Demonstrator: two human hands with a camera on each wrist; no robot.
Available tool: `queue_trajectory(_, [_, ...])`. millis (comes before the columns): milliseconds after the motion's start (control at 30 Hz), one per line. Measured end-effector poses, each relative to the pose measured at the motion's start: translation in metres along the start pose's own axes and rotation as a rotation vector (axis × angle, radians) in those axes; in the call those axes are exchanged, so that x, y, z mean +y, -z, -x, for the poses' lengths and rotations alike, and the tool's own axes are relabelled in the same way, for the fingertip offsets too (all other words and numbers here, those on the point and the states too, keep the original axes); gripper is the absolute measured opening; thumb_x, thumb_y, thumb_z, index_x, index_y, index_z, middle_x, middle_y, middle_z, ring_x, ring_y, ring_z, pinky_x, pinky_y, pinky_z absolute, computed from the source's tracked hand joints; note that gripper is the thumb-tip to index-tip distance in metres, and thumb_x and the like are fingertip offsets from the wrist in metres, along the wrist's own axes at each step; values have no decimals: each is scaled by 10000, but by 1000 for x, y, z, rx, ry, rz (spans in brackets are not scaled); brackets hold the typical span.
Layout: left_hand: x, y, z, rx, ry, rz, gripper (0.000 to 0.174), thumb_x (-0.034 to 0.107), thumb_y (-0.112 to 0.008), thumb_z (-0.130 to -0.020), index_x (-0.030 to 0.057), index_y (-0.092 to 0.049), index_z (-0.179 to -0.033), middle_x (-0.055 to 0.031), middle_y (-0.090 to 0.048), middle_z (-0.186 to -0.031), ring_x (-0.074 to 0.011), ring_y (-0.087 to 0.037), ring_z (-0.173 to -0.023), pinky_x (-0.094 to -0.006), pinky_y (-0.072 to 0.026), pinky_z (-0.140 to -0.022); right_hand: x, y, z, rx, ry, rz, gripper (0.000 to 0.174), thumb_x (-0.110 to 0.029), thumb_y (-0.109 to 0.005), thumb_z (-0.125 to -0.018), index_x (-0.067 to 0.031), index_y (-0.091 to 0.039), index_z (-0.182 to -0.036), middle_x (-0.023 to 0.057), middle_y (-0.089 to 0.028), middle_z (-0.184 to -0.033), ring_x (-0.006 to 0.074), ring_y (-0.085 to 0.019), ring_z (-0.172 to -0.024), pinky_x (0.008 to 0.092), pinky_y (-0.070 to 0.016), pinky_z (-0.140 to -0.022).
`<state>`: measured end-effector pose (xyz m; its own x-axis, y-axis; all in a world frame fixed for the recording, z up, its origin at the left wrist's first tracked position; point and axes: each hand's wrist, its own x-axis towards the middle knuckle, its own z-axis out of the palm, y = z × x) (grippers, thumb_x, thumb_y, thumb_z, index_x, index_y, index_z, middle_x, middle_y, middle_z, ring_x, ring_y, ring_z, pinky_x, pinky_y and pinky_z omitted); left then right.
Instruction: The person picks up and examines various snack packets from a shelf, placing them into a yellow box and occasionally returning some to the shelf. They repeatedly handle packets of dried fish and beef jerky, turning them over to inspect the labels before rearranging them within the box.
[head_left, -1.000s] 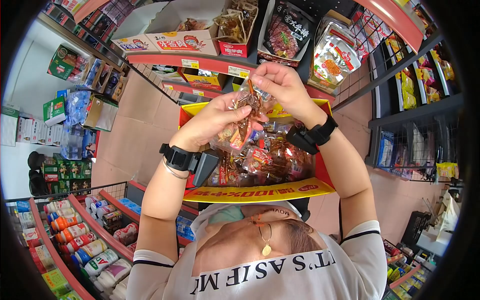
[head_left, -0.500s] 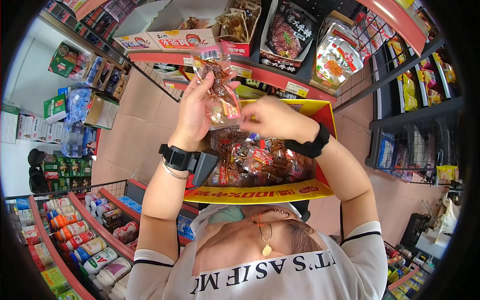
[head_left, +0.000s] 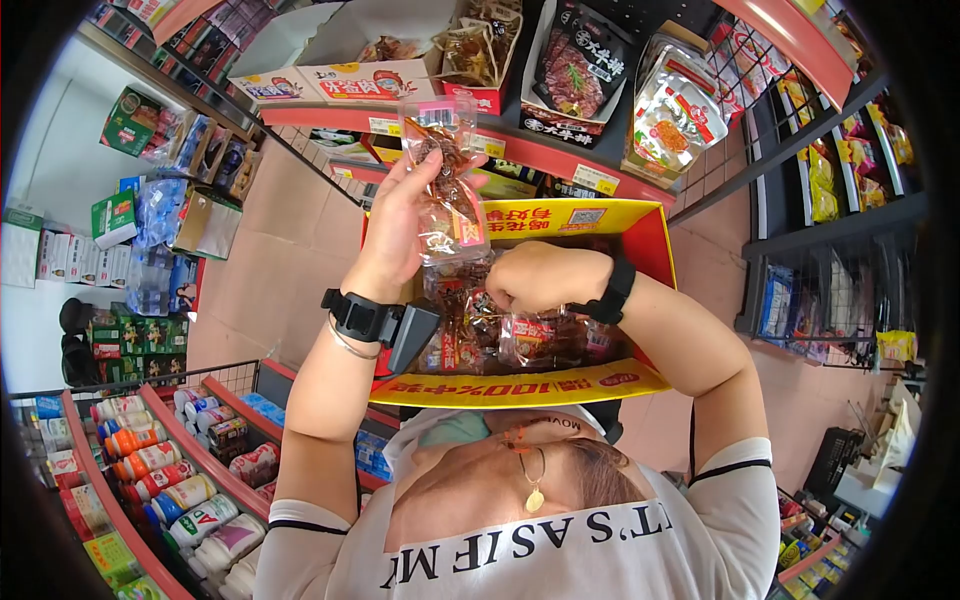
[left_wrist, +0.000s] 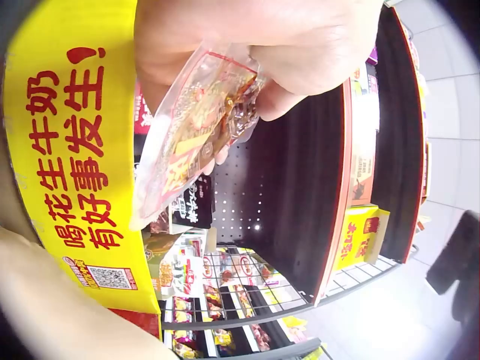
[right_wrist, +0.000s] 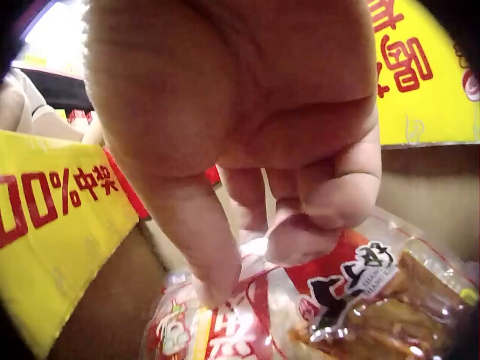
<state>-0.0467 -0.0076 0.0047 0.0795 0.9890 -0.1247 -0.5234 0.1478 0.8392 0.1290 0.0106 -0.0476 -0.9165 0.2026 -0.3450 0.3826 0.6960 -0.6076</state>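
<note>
Clear packets of brown snack are pinched in my left hand (head_left: 398,218), thumb across the front, above the left back part of a yellow and red box (head_left: 640,380). In the left wrist view the held packets (left_wrist: 202,124) hang from the fingers. My right hand (head_left: 550,277) reaches down into the box among more packets (head_left: 530,340). Close up in the right wrist view, the fingertips of the right hand (right_wrist: 247,150) touch a red and clear packet (right_wrist: 352,285); the thumb and fingers are bent around its edge.
Behind the box stands a shelf (head_left: 540,152) with open cartons of snacks and a black package (head_left: 580,60). Bottles (head_left: 165,480) fill a rack at the lower left. A wire rack (head_left: 800,290) is on the right, and tiled floor (head_left: 270,270) shows at the left.
Both hands came apart; the left one moved left with the packets, now held upright. The right hand let go of them and went down into the box.
</note>
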Motion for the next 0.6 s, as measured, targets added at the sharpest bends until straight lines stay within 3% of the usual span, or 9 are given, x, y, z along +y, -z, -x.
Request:
queue_trajectory(133, [1, -2, 1, -2, 9, 12, 334, 213, -471, -930, 10, -461, -1195, -158, -604, -1096, -214, -617, -915, -347, -534, -701, 6, -9, 3, 152, 29, -5, 157, -80, -644, -623, -33, -645, -773, 152, -634, -751, 344, -615, -781, 420, -478, -681])
queue_trajectory(200, [1, -4, 0, -16, 26, 30, 321, 210, -476, -927, 9, -470, -1177, -156, -606, -1091, -204, -616, -891, -344, -534, -681, 16, -26, -3, 237, 71, 313, 164, -113, -679, -601, -23, -652, -736, 147, -641, -733, 341, -620, -767, 415, -491, -684])
queue_trajectory(233, [0, -4, 0, -21, 28, 30, 321, 210, -476, -927, 9, -470, -1177, -156, -606, -1091, -204, -616, -891, -344, -534, -681, 19, -31, -4, 239, 67, 312, 164, -113, -679, -601, -23, -652, -736, 147, -641, -733, 341, -620, -767, 415, -491, -684])
queue_trajectory(333, [-1, -4, -2, -12, 7, 28, 321, 209, -480, -925, 7, -473, -1175, -151, -611, -1082, -206, -617, -898, -340, -534, -685, 9, -33, -6, -44, 57, 292, 292, -195, -766, -526, -3, -664, -720, 161, -646, -720, 345, -629, -746, 423, -503, -670])
queue_trajectory(500, [-1, -3, -1, 10, 8, 14, 317, 203, -481, -924, 6, -477, -1173, -152, -609, -1083, -212, -617, -902, -340, -535, -688, -3, -40, -13, -141, 116, 237, 273, -199, -764, -565, -8, -651, -725, 146, -639, -704, 344, -623, -728, 417, -493, -647])
queue_trajectory(600, [0, -2, -1, 10, 8, 27, 323, 207, -484, -923, 9, -476, -1177, -148, -609, -1083, -210, -618, -900, -340, -535, -687, -12, -23, -6, -137, 146, 34, 264, -183, -753, -595, -4, -612, -728, 129, -624, -687, 311, -610, -679, 405, -473, -615])
